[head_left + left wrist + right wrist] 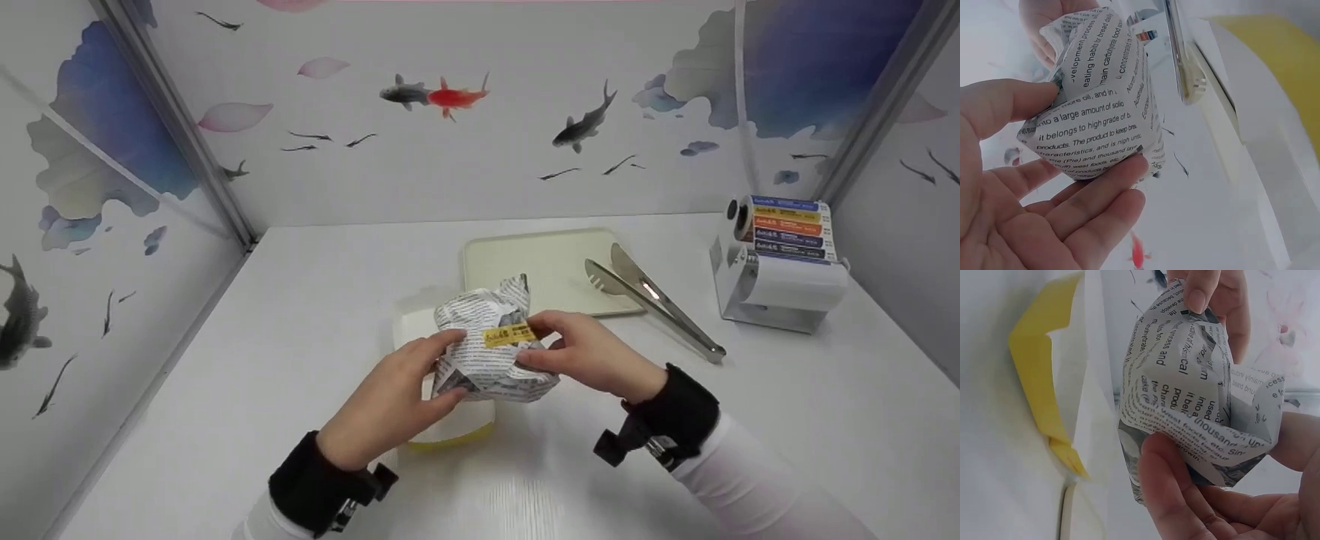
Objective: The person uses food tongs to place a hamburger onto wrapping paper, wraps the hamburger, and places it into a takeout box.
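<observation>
A parcel wrapped in newsprint-patterned paper is held up between both hands, with a yellow printed label stuck on top. My left hand grips its left side, thumb and fingers on opposite faces; the left wrist view shows those fingers under the paper. On the other side, my right hand pinches the parcel near the label's right end. A folded flap of paper sticks out by the right fingers in the right wrist view. What lies inside the wrapping is hidden.
Below the parcel stands a white paper box with a yellow outside. Behind is a cream tray, with metal tongs resting across its right edge. A label dispenser with several colored rolls stands at the right. Printed walls enclose the white table.
</observation>
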